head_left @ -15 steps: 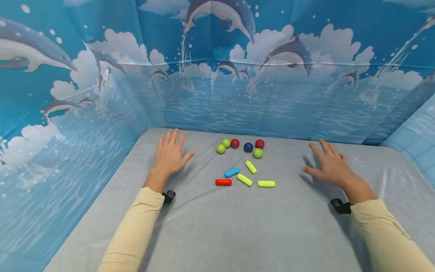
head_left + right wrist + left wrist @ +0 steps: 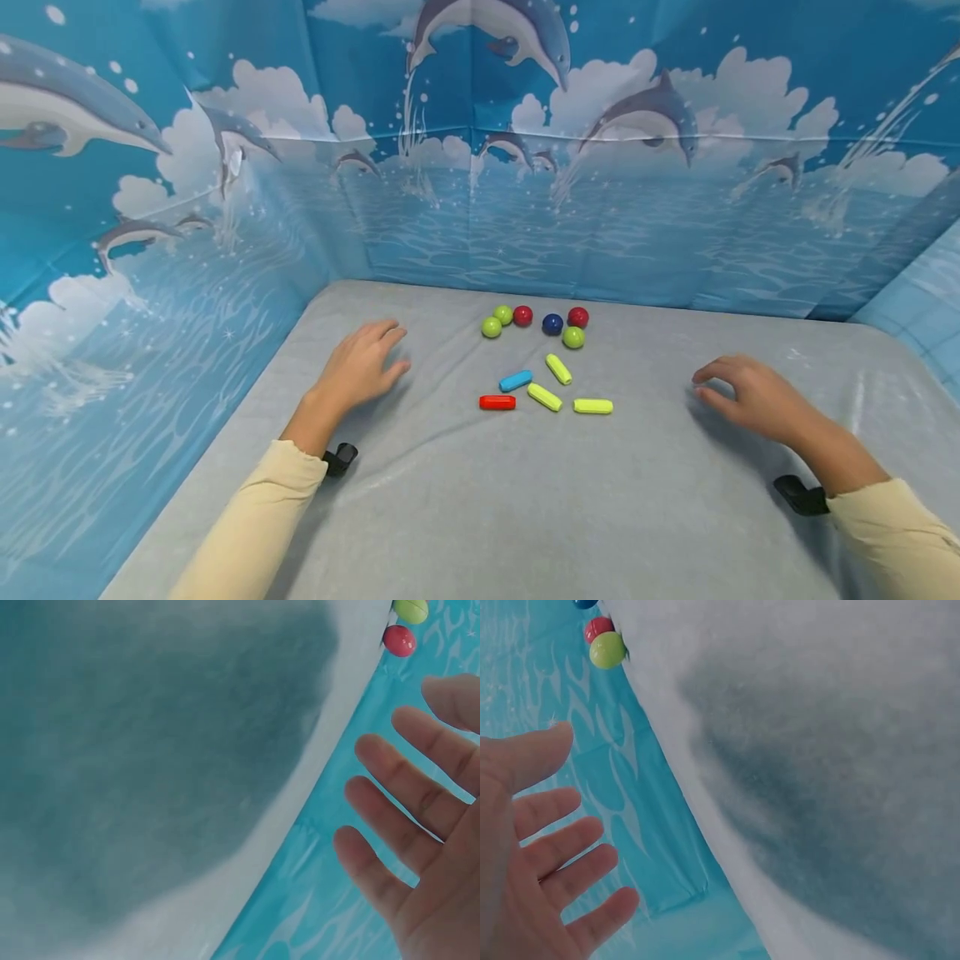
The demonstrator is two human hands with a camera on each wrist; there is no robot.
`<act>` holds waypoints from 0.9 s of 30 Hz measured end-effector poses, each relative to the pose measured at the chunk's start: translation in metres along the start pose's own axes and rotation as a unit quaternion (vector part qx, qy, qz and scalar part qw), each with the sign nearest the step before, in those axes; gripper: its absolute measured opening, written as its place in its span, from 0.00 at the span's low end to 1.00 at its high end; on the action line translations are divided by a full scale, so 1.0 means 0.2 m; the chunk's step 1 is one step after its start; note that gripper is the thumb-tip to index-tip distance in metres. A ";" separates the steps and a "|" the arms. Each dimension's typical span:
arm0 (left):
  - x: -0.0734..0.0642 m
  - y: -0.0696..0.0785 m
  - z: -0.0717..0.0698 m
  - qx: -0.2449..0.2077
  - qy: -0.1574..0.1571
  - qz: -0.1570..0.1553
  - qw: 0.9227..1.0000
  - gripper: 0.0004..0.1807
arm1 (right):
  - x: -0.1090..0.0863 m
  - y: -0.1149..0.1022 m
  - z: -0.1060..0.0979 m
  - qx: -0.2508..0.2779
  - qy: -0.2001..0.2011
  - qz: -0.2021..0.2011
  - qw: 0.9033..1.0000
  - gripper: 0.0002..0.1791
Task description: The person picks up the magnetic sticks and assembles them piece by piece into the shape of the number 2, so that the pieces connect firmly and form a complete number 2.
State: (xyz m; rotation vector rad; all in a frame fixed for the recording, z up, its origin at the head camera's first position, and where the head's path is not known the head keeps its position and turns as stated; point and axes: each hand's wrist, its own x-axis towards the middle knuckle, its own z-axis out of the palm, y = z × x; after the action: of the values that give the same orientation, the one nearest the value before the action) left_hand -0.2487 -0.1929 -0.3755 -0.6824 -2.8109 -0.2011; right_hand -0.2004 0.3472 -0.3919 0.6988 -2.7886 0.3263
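Observation:
My left hand hovers over the left part of the grey-covered table, its fingers loosely bent and holding nothing. Over the right part is my right hand, also holding nothing, fingers relaxed. Between them lie several short rods: a red rod, a blue rod and yellow-green rods. Behind the rods sit small balls, including a green ball, a dark blue ball and a red ball. Each wrist view shows an empty palm with spread fingers, and a few balls near the top.
A grey cloth covers the table, with soft creases left of the rods. Blue sheets printed with dolphins hang along the back and sides. A black band sits on each wrist.
Both hands have drawn back toward the person and moved outward, and their fingers have gone from stretched to loosely bent. The rods and balls keep their arrangement.

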 end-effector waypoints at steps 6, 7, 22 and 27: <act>-0.03 0.02 0.00 0.007 -0.008 0.018 1.000 0.27 | -0.03 0.01 -0.01 0.005 -0.024 0.026 0.999 0.08; -0.04 0.02 0.01 0.011 -0.008 0.023 1.000 0.26 | -0.03 0.01 -0.01 0.008 -0.029 0.032 0.999 0.08; -0.03 0.06 0.05 0.049 -0.008 0.047 0.998 0.19 | -0.05 -0.01 0.00 0.026 -0.063 0.054 0.996 0.09; -0.01 0.10 0.06 0.042 -0.013 0.059 0.997 0.17 | -0.05 -0.01 -0.01 0.026 -0.078 0.060 0.995 0.09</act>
State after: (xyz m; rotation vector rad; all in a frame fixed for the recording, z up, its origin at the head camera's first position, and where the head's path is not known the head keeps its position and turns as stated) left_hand -0.2397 -0.1752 -0.3855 -0.8336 -2.7754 -0.0527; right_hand -0.1893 0.3503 -0.3922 0.5943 -2.9881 0.3841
